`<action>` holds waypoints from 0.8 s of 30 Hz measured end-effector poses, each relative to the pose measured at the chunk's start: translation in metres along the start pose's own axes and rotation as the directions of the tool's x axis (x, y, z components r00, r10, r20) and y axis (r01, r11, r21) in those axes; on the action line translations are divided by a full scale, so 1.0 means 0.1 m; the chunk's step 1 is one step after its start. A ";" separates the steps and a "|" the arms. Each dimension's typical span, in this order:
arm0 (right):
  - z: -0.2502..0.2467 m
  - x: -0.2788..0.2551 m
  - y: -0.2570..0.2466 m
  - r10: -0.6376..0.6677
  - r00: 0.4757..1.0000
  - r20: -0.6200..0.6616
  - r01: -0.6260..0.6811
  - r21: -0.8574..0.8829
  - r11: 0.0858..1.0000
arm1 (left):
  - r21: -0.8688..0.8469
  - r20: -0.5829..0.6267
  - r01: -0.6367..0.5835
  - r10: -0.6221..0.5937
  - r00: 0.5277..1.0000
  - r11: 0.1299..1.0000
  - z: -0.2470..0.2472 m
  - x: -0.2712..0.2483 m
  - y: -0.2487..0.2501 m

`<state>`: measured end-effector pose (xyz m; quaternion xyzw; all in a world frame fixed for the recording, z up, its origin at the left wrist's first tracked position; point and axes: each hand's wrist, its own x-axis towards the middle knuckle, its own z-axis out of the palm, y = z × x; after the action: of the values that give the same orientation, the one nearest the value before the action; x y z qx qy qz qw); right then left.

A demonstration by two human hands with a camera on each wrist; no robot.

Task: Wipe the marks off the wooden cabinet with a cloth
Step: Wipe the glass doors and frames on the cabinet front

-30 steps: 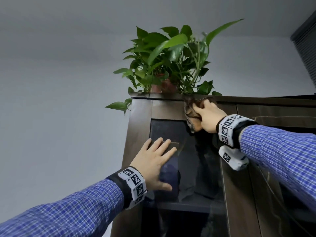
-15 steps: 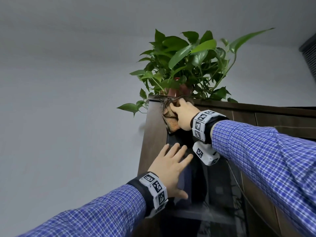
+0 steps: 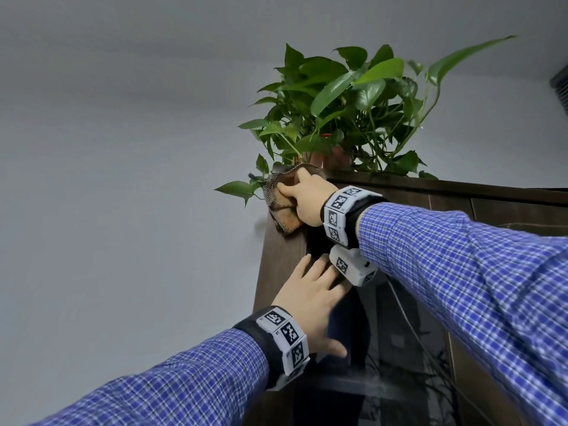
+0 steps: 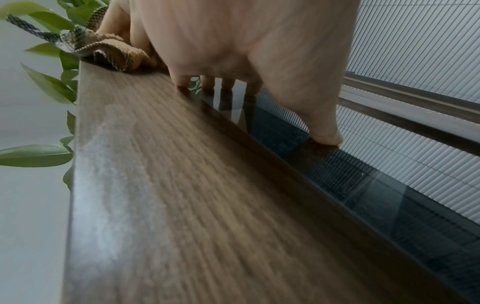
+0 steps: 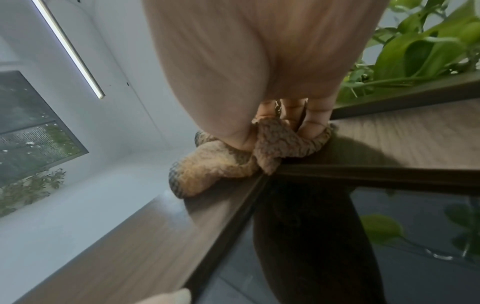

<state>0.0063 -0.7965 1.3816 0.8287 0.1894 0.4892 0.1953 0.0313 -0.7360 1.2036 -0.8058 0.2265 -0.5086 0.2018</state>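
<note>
The dark wooden cabinet [image 3: 278, 265] rises in front of me, with a glass door [image 3: 396, 327] set in its frame. My right hand [image 3: 302, 198] grips a bunched brown cloth [image 3: 284, 210] and holds it against the cabinet's upper left corner. In the right wrist view the cloth [image 5: 228, 162] is crumpled under curled fingers on the wood [image 5: 405, 139]. My left hand [image 3: 316, 293] lies flat lower down, fingers straight, fingertips on the glass beside the frame. A pale smeared patch [image 4: 109, 164] shows on the wooden frame [image 4: 197, 205] in the left wrist view, below the cloth [image 4: 109, 49].
A potted green plant [image 3: 344, 118] stands on the cabinet top, leaves hanging over the left corner just by the cloth. A plain grey wall [image 3: 123, 210] fills the left. More cabinet panels [image 3: 507, 210] continue to the right.
My right hand has swept the cloth leftward along the top rail, from above the glass to the upper left corner. The left hand stays flat on the door. My view has shifted left.
</note>
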 end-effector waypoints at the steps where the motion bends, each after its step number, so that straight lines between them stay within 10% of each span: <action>1: -0.02 0.00 0.01 -0.026 1.000 -0.005 0.026 0.007 1.000 | -0.001 0.000 0.004 -0.004 1.000 1.000 0.00 -0.01 0.00; 5: -0.10 -0.15 0.26 -0.121 0.993 -0.005 0.121 0.085 0.989 | -0.004 0.044 0.018 -0.018 0.999 1.000 -0.07 -0.01 0.03; 10: -0.06 -0.40 0.74 0.232 0.965 -0.118 -0.171 0.387 0.906 | 0.000 0.096 0.015 -0.015 0.995 1.000 -0.10 0.01 0.03; 15: -0.10 -0.41 0.74 0.308 0.943 -0.126 -0.055 0.854 0.518 | -0.003 0.109 0.012 -0.012 0.994 1.000 -0.09 0.01 0.04; 20: -0.31 -0.24 0.22 0.255 0.965 0.060 -0.029 0.992 -0.121 | -0.036 0.063 0.024 -0.021 0.998 0.999 -0.11 -0.03 0.04; 24: -0.27 -0.03 -0.08 0.269 0.952 0.143 -0.120 0.988 -0.102 | -0.065 -0.031 -0.013 0.011 0.999 0.998 -0.07 -0.06 0.02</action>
<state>-0.0201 -0.7875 1.3880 0.6983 0.3720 0.2600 -0.5535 0.0220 -0.7348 1.2008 -0.8028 0.2507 -0.5118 0.1751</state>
